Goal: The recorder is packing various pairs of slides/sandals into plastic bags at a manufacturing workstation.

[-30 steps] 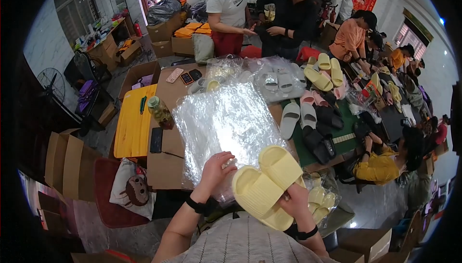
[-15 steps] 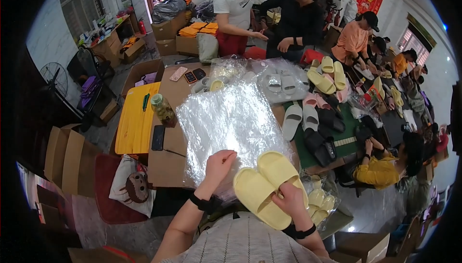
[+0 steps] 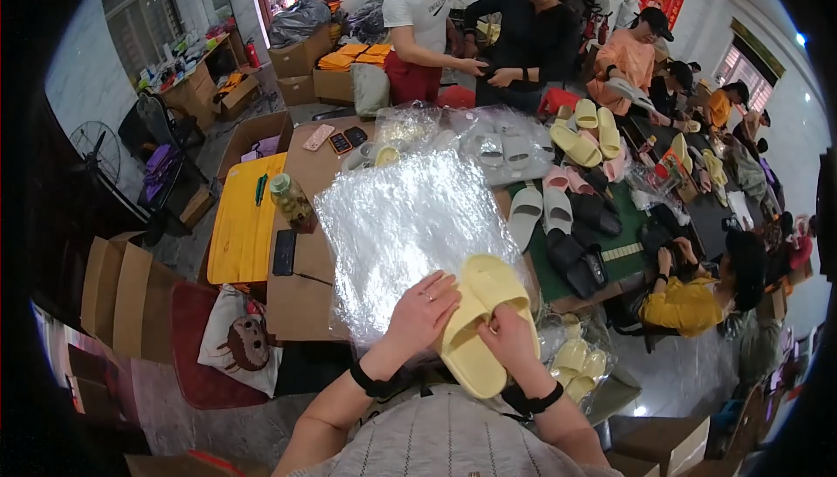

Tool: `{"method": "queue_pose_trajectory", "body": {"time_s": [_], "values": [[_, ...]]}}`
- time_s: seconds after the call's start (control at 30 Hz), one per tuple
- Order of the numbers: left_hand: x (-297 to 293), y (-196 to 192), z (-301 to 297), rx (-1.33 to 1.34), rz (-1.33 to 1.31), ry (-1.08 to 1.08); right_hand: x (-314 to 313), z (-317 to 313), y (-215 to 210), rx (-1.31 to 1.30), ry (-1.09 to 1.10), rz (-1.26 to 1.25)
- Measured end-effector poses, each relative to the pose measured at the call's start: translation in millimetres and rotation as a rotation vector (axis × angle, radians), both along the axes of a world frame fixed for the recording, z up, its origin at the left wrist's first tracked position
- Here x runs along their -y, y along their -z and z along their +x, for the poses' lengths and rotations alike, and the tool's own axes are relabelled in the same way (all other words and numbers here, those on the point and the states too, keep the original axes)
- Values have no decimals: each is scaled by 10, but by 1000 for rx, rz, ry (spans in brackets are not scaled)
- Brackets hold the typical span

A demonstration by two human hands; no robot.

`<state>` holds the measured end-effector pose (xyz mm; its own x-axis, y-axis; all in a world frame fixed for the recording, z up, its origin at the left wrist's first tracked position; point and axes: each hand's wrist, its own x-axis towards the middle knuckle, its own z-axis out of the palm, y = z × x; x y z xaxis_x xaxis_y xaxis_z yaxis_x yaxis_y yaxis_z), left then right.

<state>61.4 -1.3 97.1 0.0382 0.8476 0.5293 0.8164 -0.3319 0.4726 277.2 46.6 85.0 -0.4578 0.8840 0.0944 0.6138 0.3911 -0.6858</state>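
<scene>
Yellow foam slippers [image 3: 482, 320], paired sole to sole, sit in your two hands: your right hand [image 3: 508, 344] closes its grip on their lower edge, your left hand [image 3: 425, 313] presses them from the side. Beneath them lies a stack of clear crinkled plastic bags [image 3: 405, 220] on the brown cardboard-covered counter [image 3: 303, 294].

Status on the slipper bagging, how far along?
Done: bagged yellow slippers lie by the person's right side. In hand: right hand and left hand hold a yellow pair against the stack of clear bags, not yet inside one. Left: loose slippers across the table.
</scene>
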Motion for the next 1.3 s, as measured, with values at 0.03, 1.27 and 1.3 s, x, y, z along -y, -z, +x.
{"method": "queue_pose_trajectory", "body": {"time_s": [0.03,1.27,1.3], "values": [[19,-25,24,0,23,27,-31,-75,59,-29,-28,20],[6,486,-610,206,-170,-402,-724,-741,-491,-310,64,192],[-40,500,-567,254,-169,-387,-835,-816,-398,-186,70,126]]}}
